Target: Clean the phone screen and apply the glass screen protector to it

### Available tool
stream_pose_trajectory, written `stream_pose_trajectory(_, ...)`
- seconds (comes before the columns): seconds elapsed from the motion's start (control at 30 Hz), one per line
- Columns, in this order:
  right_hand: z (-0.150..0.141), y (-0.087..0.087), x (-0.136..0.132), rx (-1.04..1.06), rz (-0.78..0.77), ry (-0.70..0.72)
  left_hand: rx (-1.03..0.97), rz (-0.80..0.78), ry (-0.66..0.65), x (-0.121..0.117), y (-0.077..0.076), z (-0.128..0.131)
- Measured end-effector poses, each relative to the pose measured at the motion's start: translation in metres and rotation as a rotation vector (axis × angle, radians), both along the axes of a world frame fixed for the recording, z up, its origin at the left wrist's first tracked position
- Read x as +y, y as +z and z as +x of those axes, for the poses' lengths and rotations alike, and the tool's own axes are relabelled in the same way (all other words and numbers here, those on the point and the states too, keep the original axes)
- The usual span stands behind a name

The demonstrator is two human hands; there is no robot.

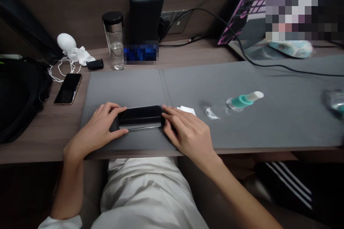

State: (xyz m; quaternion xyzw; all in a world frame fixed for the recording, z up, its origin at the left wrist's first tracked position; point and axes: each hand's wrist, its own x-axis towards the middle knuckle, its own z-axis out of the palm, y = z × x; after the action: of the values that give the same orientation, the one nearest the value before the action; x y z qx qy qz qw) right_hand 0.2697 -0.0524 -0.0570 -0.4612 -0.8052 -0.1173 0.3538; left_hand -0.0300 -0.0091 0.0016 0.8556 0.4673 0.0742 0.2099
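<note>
A black smartphone [141, 117] lies flat and lengthwise on the grey desk mat [125, 86], its dark glossy screen facing up. My left hand [99, 125] grips its left end, thumb on the near edge and fingers on the far edge. At the opposite end, my right hand [186, 128] has its fingertips bent onto the corner and edge, covering part of that end. A small white flat piece [187, 110] shows partly behind my right knuckles. Further right, a clear bottle with a teal collar and white cap [243, 100] lies on its side.
A glass water bottle [115, 48] and a dark cylinder-topped box [146, 14] stand at the back. Left are another phone [68, 88], white cables, a white egg-shaped object [66, 42] and a black bag [21, 96]. A black cable [290, 67] crosses the mat's right side.
</note>
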Motion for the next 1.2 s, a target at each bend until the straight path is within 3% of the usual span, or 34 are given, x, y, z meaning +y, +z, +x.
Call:
stream_pose_trajectory(0.13,0.0,0.001,0.002,0.003,-0.016,0.021,-0.032,-0.041,0.001,0.005,-0.002,-0.003)
stream_pose_trajectory(0.27,0.007,0.013,-0.001,0.018,-0.077,0.048,-0.068,-0.068,0.009,0.007,-0.003,-0.003)
stream_pose_trajectory(0.43,0.022,0.03,-0.023,-0.032,-0.273,-0.209,-0.094,-0.072,0.002,0.006,-0.008,-0.004)
stream_pose_trajectory(0.57,0.03,0.027,-0.032,-0.174,-0.357,-0.265,-0.113,-0.071,-0.001,0.005,-0.011,-0.004)
stream_pose_trajectory(0.73,0.035,0.016,-0.02,-0.145,-0.31,-0.221,-0.112,-0.07,-0.02,0.005,-0.011,-0.004)
stream_pose_trajectory(0.87,0.022,0.025,-0.016,-0.079,-0.161,-0.253,-0.12,-0.054,-0.013,0.004,-0.011,-0.003)
stream_pose_trajectory(0.93,0.004,0.033,-0.015,0.059,-0.107,-0.197,-0.124,-0.043,-0.007,0.004,-0.012,-0.003)
stream_pose_trajectory(1.0,-0.021,0.04,-0.014,0.128,-0.155,-0.015,-0.122,-0.038,-0.01,0.004,-0.012,-0.003)
stream_pose_trajectory(1.07,-0.046,0.042,-0.01,0.085,-0.174,0.147,-0.126,-0.036,-0.02,0.005,-0.013,-0.004)
stream_pose_trajectory(1.2,-0.083,0.036,0.001,0.026,-0.186,0.29,-0.164,-0.047,-0.028,0.009,-0.013,-0.006)
